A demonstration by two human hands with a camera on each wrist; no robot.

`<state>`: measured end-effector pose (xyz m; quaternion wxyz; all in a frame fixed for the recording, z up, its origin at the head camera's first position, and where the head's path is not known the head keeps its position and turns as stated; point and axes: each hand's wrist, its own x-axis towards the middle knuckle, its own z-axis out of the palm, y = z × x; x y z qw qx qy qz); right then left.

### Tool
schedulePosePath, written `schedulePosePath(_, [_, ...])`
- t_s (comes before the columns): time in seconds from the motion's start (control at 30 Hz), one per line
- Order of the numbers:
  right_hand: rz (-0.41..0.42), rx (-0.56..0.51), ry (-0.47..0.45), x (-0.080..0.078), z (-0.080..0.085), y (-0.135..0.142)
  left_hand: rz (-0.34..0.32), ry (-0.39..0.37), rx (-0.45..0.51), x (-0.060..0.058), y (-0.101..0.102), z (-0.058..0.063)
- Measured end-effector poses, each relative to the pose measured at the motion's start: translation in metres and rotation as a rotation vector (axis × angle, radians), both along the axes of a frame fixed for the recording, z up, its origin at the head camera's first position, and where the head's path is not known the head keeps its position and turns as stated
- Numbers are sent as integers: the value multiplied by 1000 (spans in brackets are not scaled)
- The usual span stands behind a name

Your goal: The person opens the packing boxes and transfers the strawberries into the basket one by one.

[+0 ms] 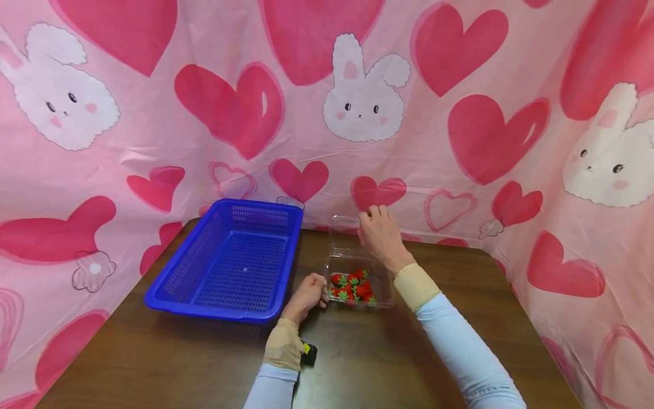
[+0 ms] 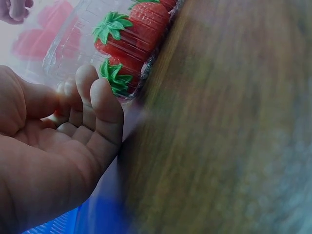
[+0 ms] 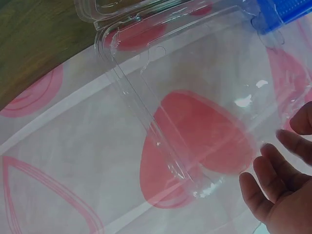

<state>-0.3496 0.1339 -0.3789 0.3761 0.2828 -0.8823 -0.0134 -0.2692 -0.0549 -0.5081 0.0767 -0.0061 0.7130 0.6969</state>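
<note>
A clear plastic clamshell box (image 1: 384,287) stands on the table with its lid (image 1: 343,234) raised at the back. Several red strawberries (image 1: 364,288) with bright green caps lie in its base, mostly toward the left. My left hand (image 1: 306,294) pinches the box's near left rim between thumb and forefinger, its other fingers bent in the left wrist view. Up at the lid's far edge, my right hand (image 1: 380,232) holds that edge with thumb and forefinger. In the right wrist view the other fingers (image 3: 265,175) curl loosely beside the see-through lid.
A large blue plastic basket (image 1: 293,250) with perforated sides and base sits left of the box. Behind the brown wooden table (image 1: 357,363) hangs a pink cloth (image 1: 306,136) with hearts and rabbits. The left wrist carries a small black and yellow device (image 1: 309,353).
</note>
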Motion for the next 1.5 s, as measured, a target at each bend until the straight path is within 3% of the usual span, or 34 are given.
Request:
schedulePosePath(0.13, [-13,3,5,-2,3,3,-4,-1,5,0,1,0])
schedulePosePath(0.4, [-26,6,-67,-2,13,8,-2,0,2,-2,3,0])
schedulePosePath(0.67, [42,-4,-6,4,5,13,15,-3,-13,1,7,-2])
schedulePosePath(0.9, [138,-60,37,9,1,15,56,-13,-26,8,4,4])
schedulePosePath(1.03, [189,-135,-25,12,0,15,86,28,-173,13,0,12])
schedulePosePath(1.17, [178,-223,-166,16,-4,14,85,106,-475,21,-5,30])
schedulePosePath(1.27, [154,-291,-279,18,-5,14,71,156,-650,28,-7,46])
schedulePosePath(1.33, [150,-327,-328,19,-6,14,74,190,-697,32,-8,56])
schedulePosePath(1.5, [153,-376,-409,18,-11,14,91,273,-712,44,-14,84])
